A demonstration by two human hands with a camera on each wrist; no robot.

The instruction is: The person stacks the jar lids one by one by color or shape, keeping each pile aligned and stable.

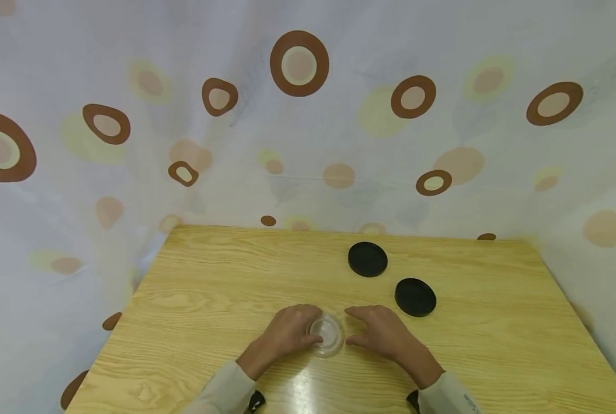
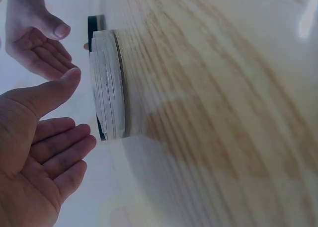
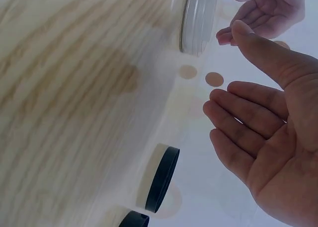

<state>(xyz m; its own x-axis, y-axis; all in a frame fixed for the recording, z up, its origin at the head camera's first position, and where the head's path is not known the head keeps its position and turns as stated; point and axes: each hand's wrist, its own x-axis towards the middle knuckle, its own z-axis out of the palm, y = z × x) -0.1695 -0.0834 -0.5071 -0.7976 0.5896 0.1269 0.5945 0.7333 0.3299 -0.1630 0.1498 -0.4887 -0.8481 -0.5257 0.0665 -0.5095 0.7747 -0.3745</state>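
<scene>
A clear round stack (image 1: 326, 335) of shallow, ridged pieces, glass or plastic, sits on the table near the front; how many pieces cannot be told. Beside its left edge is my left hand (image 1: 289, 330), thumb and fingers spread toward it. From the left wrist view, the fingertips of that hand look slightly apart from the stack (image 2: 108, 85). My right hand (image 1: 382, 333) hovers just right of the stack, its thumb and fingers parted and nothing between them. Its relaxed fingers and bare palm show in the right wrist view, with the stack (image 3: 198, 21) beyond.
Two shallow black round lids lie flat behind and to the right: a farther one (image 1: 368, 259) and a nearer one (image 1: 415, 297) close to my right hand. The wood-grain table (image 1: 225, 276) meets a patterned cloth (image 1: 308, 144) at its back and sides.
</scene>
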